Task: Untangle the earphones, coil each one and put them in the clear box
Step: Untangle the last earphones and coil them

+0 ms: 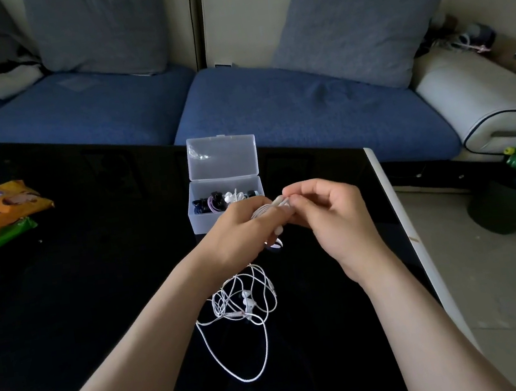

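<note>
Presently the left hand (pixel 241 230) grips a white coil (pixel 263 211); the right hand (pixel 324 209) pinches its end, just before the open box (pixel 201 225). Risk — a loosened pinch springs the coil onto the tangle (pixel 244 302) below.

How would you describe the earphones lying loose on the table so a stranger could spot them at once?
On the black glass table, look toward its front edge, nearer than the clear box. The tangled white earphones sprawl there in loose loops, unlike the wound white set held above them.
</note>
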